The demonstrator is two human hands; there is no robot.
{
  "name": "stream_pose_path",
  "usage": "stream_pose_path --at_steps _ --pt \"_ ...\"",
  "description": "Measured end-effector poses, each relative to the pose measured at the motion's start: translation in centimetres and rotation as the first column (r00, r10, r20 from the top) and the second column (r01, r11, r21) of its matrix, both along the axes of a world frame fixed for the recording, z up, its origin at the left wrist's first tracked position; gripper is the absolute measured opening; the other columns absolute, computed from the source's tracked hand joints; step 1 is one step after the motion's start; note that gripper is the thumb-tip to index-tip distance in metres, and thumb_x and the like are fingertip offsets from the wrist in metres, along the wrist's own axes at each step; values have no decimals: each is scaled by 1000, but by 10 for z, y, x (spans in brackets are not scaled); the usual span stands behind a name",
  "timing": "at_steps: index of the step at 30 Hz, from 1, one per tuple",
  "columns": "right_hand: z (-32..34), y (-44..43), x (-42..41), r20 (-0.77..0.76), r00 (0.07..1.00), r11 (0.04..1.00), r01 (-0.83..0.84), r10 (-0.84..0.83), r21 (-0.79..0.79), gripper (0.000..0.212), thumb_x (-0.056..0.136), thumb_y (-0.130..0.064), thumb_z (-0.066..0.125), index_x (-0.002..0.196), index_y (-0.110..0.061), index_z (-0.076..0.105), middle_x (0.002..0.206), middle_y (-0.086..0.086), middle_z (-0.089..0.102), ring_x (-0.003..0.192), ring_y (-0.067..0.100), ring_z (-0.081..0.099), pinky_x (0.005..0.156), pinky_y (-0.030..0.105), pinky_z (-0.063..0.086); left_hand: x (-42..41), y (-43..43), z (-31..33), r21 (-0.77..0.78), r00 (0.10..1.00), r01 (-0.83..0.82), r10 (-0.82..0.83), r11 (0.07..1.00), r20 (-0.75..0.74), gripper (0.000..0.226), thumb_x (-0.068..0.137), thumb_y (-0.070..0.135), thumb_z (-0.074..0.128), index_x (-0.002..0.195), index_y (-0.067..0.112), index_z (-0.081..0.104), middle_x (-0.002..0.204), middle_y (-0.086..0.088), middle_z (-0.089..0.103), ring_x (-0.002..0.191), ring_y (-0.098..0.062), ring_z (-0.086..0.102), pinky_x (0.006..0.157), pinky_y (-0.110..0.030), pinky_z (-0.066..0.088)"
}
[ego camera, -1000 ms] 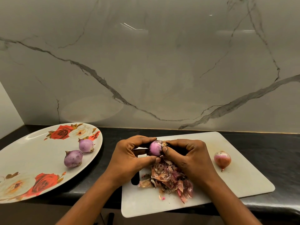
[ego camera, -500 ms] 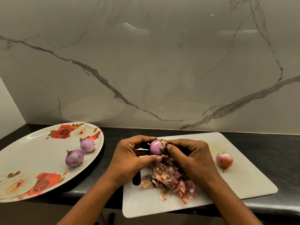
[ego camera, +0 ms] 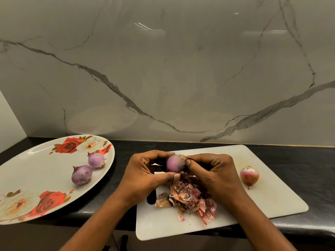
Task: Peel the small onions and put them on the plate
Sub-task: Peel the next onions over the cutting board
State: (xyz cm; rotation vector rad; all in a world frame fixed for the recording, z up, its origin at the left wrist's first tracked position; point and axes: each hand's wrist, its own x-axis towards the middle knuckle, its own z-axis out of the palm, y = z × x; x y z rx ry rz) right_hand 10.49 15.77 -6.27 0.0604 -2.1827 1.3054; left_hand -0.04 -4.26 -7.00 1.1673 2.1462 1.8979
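A small purple onion (ego camera: 174, 163) is held above the white cutting board (ego camera: 272, 200). My left hand (ego camera: 146, 173) grips it between thumb and fingers. My right hand (ego camera: 215, 171) pinches a dry scrap of skin at the onion's top right. Under both hands lies a heap of torn onion skins (ego camera: 188, 198). One onion still in its skin (ego camera: 249, 175) sits on the board to the right. Two peeled onions (ego camera: 82, 174) (ego camera: 96, 160) lie on the white rose-patterned plate (ego camera: 32, 174) at the left.
The plate and board rest on a black counter (ego camera: 308, 160) against a marbled wall (ego camera: 163, 69). The board's near edge overhangs the counter's front. A dark handle slot (ego camera: 151, 196) shows in the board's left end.
My hands stay in place on the onion. The right fingers have shifted slightly at the skin on top, and more bare purple surface shows.
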Motion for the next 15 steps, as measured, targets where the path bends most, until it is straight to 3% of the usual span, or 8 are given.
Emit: stream_pose_path --at_steps 9,13,15 --pt "-2 -1 -1 -23 998 998 63 -63 10 17 94 -18 75 108 -26 81 95 -14 81 89 3 76 79 26 64 2 1 2 0 1000 1 -1 1000 0 51 69 26 93 118 24 76 114 6 78 107 -22 76 86 -41 66" --pt "0 -2 0 -19 1000 999 9 -10 -39 25 88 -34 76 109 -24 82 97 -13 81 91 4 77 80 26 64 1 0 1 -5 1000 -4 4 1000 -8 53 68 27 93 118 25 76 115 6 78 108 -22 75 85 -42 66" --pt "0 -1 0 -9 1000 999 -12 12 -53 25 87 -34 76 109 -23 82 97 -14 81 91 4 77 80 25 63 0 -1 0 -5 1000 -7 7 1000 -7 53 69 24 95 119 23 76 115 5 78 108 -23 76 85 -43 66"
